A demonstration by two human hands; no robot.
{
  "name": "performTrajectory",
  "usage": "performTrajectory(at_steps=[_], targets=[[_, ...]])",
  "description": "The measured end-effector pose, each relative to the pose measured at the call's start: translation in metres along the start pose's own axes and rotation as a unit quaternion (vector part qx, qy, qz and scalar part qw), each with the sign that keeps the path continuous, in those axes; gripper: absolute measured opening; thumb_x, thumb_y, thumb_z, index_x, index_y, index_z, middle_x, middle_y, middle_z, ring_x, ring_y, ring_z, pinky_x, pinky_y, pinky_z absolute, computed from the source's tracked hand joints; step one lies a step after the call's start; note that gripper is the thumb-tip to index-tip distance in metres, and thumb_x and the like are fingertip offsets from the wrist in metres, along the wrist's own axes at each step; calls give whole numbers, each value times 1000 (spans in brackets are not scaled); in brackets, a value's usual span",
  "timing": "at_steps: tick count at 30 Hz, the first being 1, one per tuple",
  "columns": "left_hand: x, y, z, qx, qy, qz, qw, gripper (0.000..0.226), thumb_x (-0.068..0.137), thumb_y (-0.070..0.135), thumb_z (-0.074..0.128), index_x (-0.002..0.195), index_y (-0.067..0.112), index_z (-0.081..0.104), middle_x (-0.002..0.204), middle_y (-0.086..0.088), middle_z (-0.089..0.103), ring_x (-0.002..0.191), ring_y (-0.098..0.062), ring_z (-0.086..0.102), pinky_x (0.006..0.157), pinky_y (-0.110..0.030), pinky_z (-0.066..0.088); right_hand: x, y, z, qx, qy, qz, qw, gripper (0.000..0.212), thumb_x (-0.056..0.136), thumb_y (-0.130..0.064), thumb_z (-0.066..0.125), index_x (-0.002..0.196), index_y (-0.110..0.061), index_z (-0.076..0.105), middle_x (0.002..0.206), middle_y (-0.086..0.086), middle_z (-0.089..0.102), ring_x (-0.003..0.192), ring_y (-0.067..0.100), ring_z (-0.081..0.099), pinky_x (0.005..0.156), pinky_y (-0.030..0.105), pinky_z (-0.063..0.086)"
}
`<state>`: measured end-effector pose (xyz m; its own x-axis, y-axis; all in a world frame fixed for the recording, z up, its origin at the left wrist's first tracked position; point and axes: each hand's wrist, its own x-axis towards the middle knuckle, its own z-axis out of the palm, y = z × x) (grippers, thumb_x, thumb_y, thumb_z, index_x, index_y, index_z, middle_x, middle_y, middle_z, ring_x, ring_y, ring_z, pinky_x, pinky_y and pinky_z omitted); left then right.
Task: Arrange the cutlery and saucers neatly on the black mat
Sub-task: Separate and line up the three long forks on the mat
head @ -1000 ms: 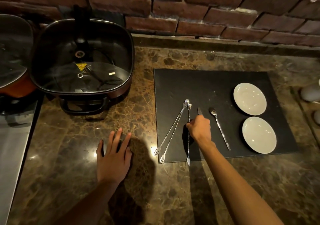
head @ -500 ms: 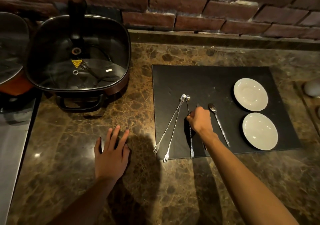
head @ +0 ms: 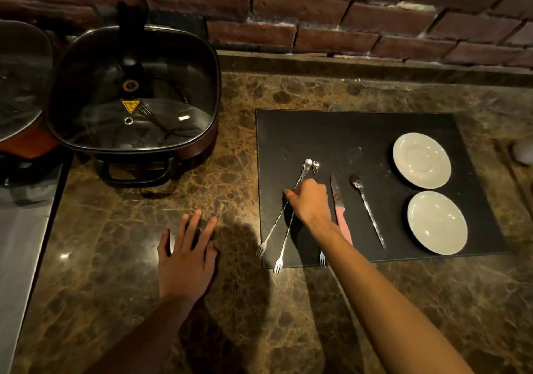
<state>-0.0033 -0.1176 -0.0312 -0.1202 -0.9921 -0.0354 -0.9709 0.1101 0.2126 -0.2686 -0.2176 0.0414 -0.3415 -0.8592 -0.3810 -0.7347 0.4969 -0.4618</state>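
The black mat (head: 360,137) lies on the marble counter. Two white saucers, a far saucer (head: 421,160) and a near saucer (head: 437,222), sit at its right side. A spoon (head: 367,210) and a pink-handled knife (head: 338,203) lie side by side to their left. Two long forks, an outer fork (head: 272,231) and an inner fork (head: 284,248), slant across the mat's left part, crossing near their handles. A third fork (head: 322,259) is mostly hidden under my right arm. My right hand (head: 310,203) pinches the slanted forks' shafts. My left hand (head: 186,258) rests flat on the counter, fingers spread.
A square electric pan with a glass lid (head: 132,93) stands at the back left, and part of another lid (head: 20,79) beside it. A brick wall (head: 317,13) runs behind the counter. A pale round object (head: 523,151) sits at the far right edge.
My right hand has moved left from the straight fork and knife to the slanted forks, uncovering the knife. My left hand has stayed flat on the counter.
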Motion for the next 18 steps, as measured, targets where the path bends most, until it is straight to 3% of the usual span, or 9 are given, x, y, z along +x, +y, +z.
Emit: performTrajectory(at_steps=[3,6,11,15,18], targets=[[0,-1,1,0,0,3,1000,55,103,38,27,154,30,46,167,-3,36,156,-24,29,121,-59,25,4,-8,4,-26,7,9,1000,17,90,-20,65,85,-5,61,83,11,59,77,33,64,66,35,50],[0,-3,2,3,-6,3,1000,55,103,38,28,155,30,44,168,-2,34,156,-23,28,122,-59,24,7,-13,4,-37,6,16,999,20,88,-15,68,79,-10,51,81,10,57,72,29,59,68,39,55],[0,-3,2,7,-13,5,1000,56,103,39,28,156,30,42,168,-3,33,157,-23,26,122,-59,24,7,-18,8,-49,-13,2,999,19,90,-12,64,102,2,65,96,21,69,88,39,69,81,50,60],[-1,-3,2,7,-28,2,1000,57,103,39,25,158,31,38,169,-2,30,158,-22,21,124,-59,20,-2,-20,13,-80,7,-32,996,20,90,-11,56,99,5,64,99,29,66,91,50,65,74,47,55],[1,-3,0,8,-32,2,999,57,103,39,24,158,31,38,170,-2,29,158,-22,21,124,-58,19,-7,-22,15,-72,4,-38,997,20,91,-11,56,97,6,65,99,30,67,92,50,66,75,47,56]])
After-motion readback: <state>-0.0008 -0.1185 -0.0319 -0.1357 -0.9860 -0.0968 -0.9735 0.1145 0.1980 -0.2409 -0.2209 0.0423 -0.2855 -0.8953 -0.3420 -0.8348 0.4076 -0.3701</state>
